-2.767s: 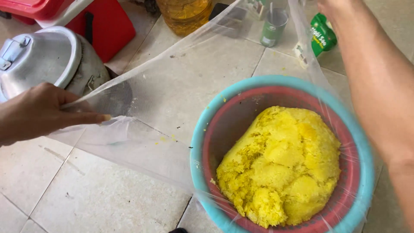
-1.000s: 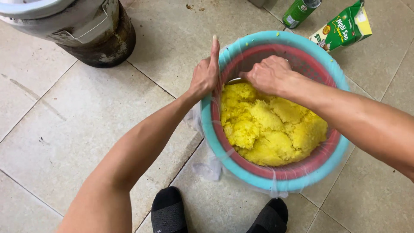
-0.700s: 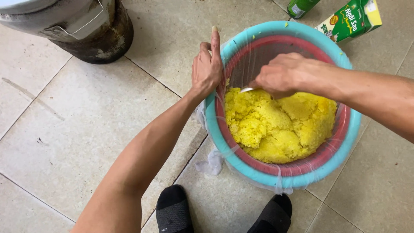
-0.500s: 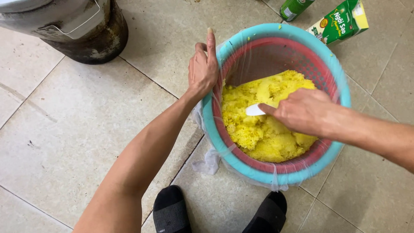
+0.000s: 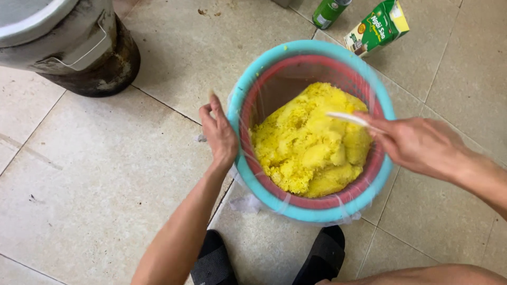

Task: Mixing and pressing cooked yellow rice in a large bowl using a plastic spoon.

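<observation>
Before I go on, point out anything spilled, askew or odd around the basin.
The green carton lies tipped on its side on the floor tiles beyond the teal basin. A few yellow crumbs dot the basin's far rim. The clear plastic liner bunches out unevenly from under the basin's near edge. Nothing else stands out.

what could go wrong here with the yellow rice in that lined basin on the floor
1. The clear plastic liner hangs loose over the turquoise basin; the white spatula in the right hand might drag or tear it.
2. The yellow sticky rice is heaped high, so stirring may push some over the rim onto the tiled floor.
3. Only the left hand steadies the basin; it could slide.
</observation>
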